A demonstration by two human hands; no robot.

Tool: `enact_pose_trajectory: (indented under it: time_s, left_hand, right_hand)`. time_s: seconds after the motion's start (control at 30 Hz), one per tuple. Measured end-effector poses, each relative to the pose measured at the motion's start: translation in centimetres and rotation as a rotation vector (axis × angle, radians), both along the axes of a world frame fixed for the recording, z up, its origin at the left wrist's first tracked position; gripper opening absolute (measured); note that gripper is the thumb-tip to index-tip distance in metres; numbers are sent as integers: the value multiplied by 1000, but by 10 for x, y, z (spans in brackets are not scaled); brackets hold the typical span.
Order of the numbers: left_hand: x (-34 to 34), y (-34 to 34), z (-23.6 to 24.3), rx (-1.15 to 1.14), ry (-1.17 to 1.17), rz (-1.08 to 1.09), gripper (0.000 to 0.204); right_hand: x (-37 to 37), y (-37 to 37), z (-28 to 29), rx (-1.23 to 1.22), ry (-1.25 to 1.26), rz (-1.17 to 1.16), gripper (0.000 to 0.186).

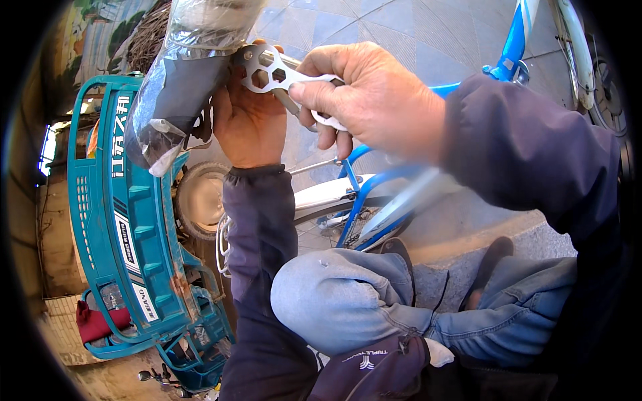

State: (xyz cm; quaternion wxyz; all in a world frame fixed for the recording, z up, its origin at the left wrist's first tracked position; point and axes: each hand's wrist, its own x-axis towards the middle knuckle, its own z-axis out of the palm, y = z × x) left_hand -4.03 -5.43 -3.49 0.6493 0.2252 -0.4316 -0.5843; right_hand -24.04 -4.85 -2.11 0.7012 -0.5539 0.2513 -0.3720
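Right hand (378, 97) clamped on silver wrench (269, 77), left hand (251, 134) partly hidden behind, grip unclear, plastic-wrapped bundle (190, 80) toward eleven o'clock, teal cargo vehicle (144, 214) at nine

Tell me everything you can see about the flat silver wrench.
The wrench is a flat, silvery plate that looks like metal, with several six-sided holes through its broad left end. It narrows toward the right hand, whose thumb and fingers pinch it and hide part of it; a curved edge shows below the thumb. It is held up off the ground, partly in front of the left hand; whether they touch is unclear.
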Motion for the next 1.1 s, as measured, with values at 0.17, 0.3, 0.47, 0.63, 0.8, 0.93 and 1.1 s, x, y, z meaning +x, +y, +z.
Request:
enact_pose_trajectory:
  time_s: [0.17, 0.3, 0.47, 0.63, 0.8, 0.93, 1.1]
  left_hand:
    - [2, -3, 1, 25, 67, -72, 54]
    - [-3, 1, 5, 47, 81, -79, 53]
    - [2, -4, -1, 10, 152, -211, 46]
    - [4, 0, 1, 21, 152, -177, 49]
    - [1, -5, -5, 15, 164, -213, 48]
    - [-8, 1, 1, 13, 103, -176, 46]
    - [-2, 0, 2, 118, 93, -33, 46]
  right_hand:
    - [4, 12, 2, 26, -89, -55, 23]
    - [6, 17, -4, -4, -84, -39, 19]
    - [12, 15, -7, -20, -101, -120, 19]
    - [20, 14, -7, -84, -21, -91, 22]
    - [28, 16, 2, -182, 153, -89, 22]
    - [41, 21, 2, -179, 208, -61, 25]
    - [55, 25, 12, -179, 266, 1, 29]
